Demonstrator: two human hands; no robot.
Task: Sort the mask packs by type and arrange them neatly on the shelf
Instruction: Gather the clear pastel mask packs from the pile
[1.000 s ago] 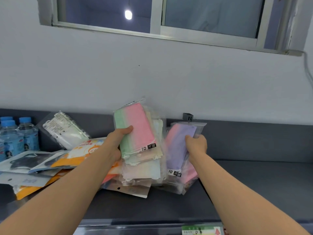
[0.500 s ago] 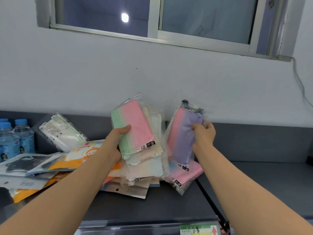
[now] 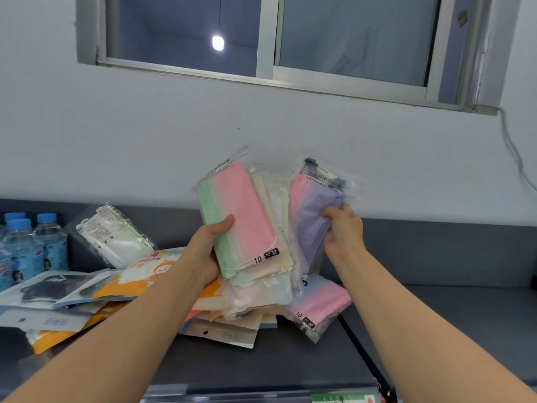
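Observation:
My left hand (image 3: 205,251) grips a fanned stack of clear mask packs above the dark grey shelf (image 3: 450,321); the front one is a green-and-pink pack (image 3: 241,216). My right hand (image 3: 344,232) holds a purple-and-pink pack (image 3: 312,210) upright, right beside that stack. A pink-and-blue pack (image 3: 319,308) lies on the shelf below my right hand. Under my left arm is a loose pile with orange cartoon packs (image 3: 139,279), a black mask pack (image 3: 55,286) and a silver pack (image 3: 223,333). A white mask pack (image 3: 112,235) leans against the shelf's back wall.
Several water bottles (image 3: 29,251) with blue caps stand at the far left of the shelf. A white wall and a window (image 3: 267,39) rise behind it. A green and red price label (image 3: 343,398) sits on the shelf's front edge.
My right hand has lifted the purple-and-pink pack off the shelf and brought it up beside the stack in my left hand. The pink-and-blue pack beneath it is now uncovered.

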